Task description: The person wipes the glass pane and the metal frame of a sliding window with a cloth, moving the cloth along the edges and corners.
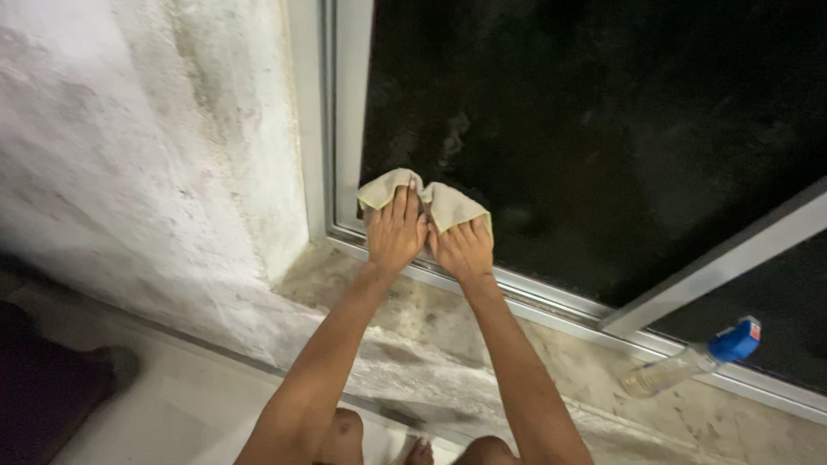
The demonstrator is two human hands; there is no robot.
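Note:
Both my hands press a beige cloth (448, 203) flat against the dark window glass (603, 129), near its lower left corner. My left hand (395, 231) lies on the cloth's left half with fingers stretched upward. My right hand (463, 248) covers the right half, touching the left hand. The cloth's top corners stick out above my fingers. Just below my wrists runs the metal window frame (534, 297).
A clear spray bottle with a blue head (689, 362) lies on the stone sill (482, 344) at the right. A stained white wall (146, 146) stands at the left. A slanted frame bar (715, 258) crosses the glass. My knees and toes show at the bottom edge.

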